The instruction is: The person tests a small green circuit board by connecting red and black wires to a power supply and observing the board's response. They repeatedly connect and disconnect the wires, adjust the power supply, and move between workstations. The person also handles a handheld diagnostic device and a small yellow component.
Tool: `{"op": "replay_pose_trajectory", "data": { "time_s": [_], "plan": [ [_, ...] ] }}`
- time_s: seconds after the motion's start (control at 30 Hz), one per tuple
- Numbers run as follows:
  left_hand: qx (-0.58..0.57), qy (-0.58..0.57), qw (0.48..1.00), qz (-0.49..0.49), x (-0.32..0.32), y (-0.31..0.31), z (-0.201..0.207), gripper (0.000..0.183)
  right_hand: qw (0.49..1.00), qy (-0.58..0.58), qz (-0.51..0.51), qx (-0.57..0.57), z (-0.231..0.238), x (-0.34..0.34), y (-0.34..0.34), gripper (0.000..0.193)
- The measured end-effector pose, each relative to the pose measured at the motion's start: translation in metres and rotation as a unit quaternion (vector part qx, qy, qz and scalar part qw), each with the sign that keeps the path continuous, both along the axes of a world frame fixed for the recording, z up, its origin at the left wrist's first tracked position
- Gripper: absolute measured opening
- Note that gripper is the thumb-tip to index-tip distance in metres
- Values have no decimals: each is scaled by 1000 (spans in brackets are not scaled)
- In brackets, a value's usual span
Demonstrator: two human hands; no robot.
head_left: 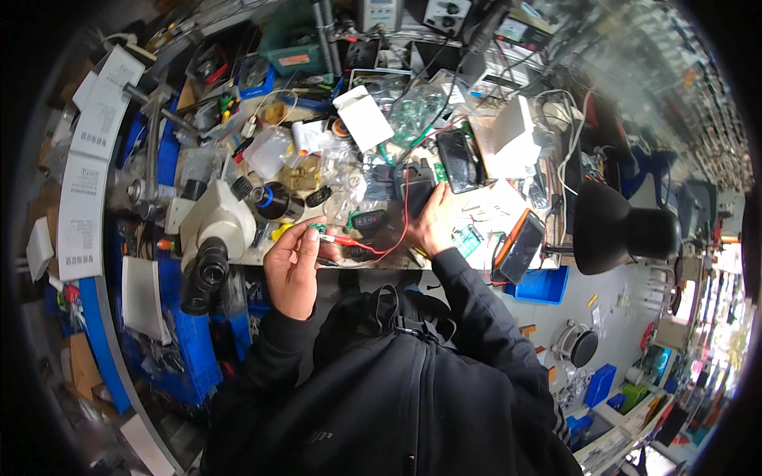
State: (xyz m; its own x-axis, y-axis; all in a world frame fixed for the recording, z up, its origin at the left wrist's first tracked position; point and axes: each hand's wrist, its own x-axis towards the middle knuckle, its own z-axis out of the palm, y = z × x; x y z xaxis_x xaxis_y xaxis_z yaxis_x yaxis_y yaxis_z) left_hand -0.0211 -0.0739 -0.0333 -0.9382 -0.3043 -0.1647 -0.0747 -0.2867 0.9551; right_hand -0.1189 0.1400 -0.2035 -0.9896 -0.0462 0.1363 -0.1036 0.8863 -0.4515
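Note:
My left hand is closed, pinching a small green circuit board between thumb and fingertips above the bench's front edge. A red clip lead reaches up to the board, its red wire looping off to the right. My right hand has its fingers stretched out, touching the lower right side of a dark handheld device with a screen. Between my hands lies a black key fob, and another black fob sits farther back. Just beyond my right hand is a black phone-like device.
A white microscope stands at the left, with a dark bottle beside it. White boxes and clutter fill the back. An orange-edged phone and black lamp head are at the right. Below the bench edge hangs a blue bin.

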Motion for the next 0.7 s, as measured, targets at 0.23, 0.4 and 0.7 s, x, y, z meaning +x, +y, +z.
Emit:
{"op": "replay_pose_trajectory", "data": {
  "time_s": [0.23,0.4,0.7],
  "plan": [
    [-9,-34,998,46,22,-3,-5,24,994,1,-14,105,-20,-26,-21,109],
    [1,-45,997,55,27,0,-4,23,990,-34,-58,123,-23,-33,-27,103],
    [-11,-49,997,49,20,-1,-5,25,987,-70,-96,108,-18,-36,-37,98]
  ]
}}
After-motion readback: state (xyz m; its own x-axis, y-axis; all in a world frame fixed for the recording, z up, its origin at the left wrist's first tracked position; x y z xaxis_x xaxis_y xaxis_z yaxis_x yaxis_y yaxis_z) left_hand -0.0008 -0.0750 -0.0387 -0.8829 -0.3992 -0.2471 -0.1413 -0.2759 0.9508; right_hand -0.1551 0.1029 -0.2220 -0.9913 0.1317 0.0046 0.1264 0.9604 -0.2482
